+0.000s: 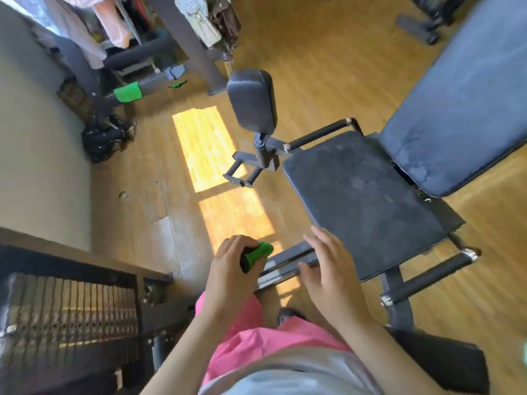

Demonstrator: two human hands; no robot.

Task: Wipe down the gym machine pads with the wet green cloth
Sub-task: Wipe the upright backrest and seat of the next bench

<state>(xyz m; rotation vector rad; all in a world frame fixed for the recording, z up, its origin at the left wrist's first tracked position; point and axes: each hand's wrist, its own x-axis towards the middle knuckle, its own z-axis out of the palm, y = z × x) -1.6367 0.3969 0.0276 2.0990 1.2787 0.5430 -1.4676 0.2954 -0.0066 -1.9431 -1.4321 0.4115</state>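
Cloth [256, 253] balled in left hand [231, 270], grip curled; right hand [330, 270] splayed.

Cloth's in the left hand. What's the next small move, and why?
Probably bring the left hand with the cloth across onto the near edge of the seat pad. The cloth is bunched in that hand, off the pad; the pad looks dusty, and the open right hand hovers by that edge.

green cloth [258, 253] – dark grey seat pad [368, 201], pink shorts [256, 343], honey-yellow wood floor [328, 67].
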